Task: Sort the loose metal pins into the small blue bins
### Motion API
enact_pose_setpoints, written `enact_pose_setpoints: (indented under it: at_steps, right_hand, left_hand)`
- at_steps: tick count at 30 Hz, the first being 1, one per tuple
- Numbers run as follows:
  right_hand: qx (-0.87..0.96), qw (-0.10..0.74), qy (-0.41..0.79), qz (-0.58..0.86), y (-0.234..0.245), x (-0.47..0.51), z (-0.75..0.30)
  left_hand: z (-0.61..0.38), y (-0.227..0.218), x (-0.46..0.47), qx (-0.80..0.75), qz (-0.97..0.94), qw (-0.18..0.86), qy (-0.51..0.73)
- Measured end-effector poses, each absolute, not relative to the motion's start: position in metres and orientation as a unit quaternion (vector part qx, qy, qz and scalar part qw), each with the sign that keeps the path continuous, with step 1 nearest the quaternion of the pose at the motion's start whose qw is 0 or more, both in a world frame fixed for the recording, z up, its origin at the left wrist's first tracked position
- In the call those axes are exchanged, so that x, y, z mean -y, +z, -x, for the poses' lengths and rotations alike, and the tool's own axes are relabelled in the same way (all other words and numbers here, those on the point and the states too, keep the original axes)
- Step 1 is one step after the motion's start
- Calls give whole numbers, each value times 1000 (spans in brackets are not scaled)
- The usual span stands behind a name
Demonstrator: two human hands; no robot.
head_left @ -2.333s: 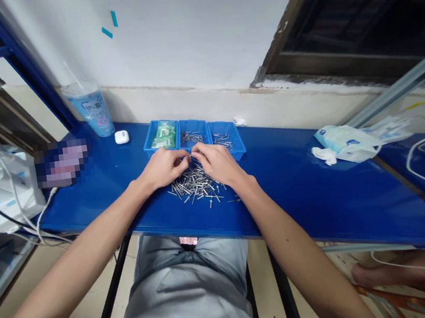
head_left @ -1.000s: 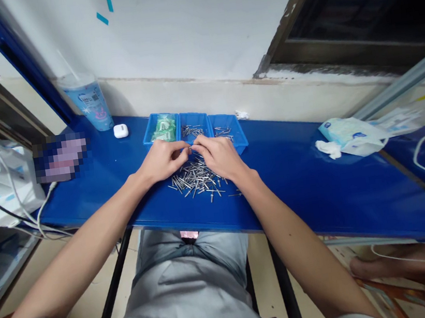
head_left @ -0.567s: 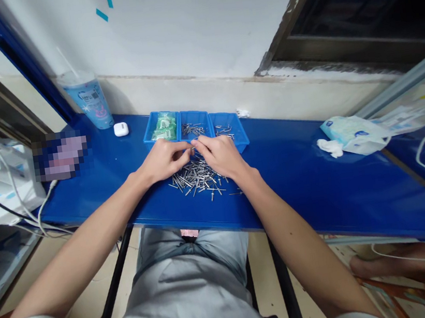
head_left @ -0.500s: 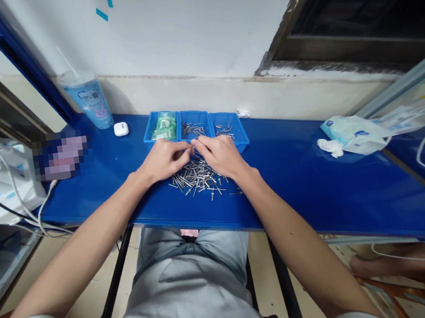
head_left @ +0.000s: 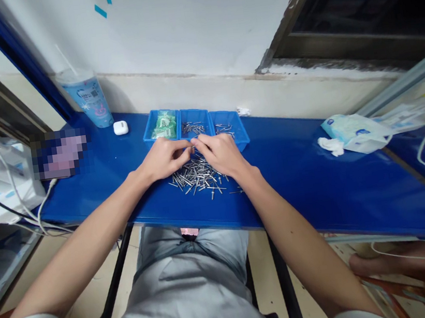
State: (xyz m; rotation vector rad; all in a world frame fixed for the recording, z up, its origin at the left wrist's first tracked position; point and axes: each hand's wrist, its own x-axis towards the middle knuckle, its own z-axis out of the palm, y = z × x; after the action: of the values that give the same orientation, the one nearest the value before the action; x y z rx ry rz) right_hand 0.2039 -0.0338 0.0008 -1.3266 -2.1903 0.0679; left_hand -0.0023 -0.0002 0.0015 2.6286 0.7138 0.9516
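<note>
Above a heap of metal blind rivets (head_left: 199, 174), my two hands meet fingertip to fingertip. My left hand (head_left: 164, 157) is closed in a pinch, thumb and forefinger together on a rivet that barely shows between the fingertips. From the other side my right hand (head_left: 221, 152) pinches at the same spot, its fingers closed and partly hiding the rivet. Just behind the hands stand three joined blue bins: the left bin (head_left: 146, 131) holds green-and-clear packets (head_left: 164, 125), while loose rivets lie in the middle bin (head_left: 203, 114) and the right bin (head_left: 240, 129).
A blue patterned cup (head_left: 91, 102) with a straw and a white earbud case (head_left: 120, 128) stand at the back left. Further left are a blurred-out phone (head_left: 63, 155) and a white power strip (head_left: 16, 190) with cables. On the right lies a tissue pack (head_left: 358, 133) beside a crumpled tissue (head_left: 331, 146).
Both hands stay pinched together over the heap, almost unmoved. The view has shifted very slightly.
</note>
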Motion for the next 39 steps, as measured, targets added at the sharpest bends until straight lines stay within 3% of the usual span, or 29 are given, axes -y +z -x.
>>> enact_pose_setpoints:
  at_steps: [39]
  right_hand:
    - [821, 298, 35, 485, 0, 34, -205]
  left_hand:
    - [3, -1, -2, -238, -904, 112, 338]
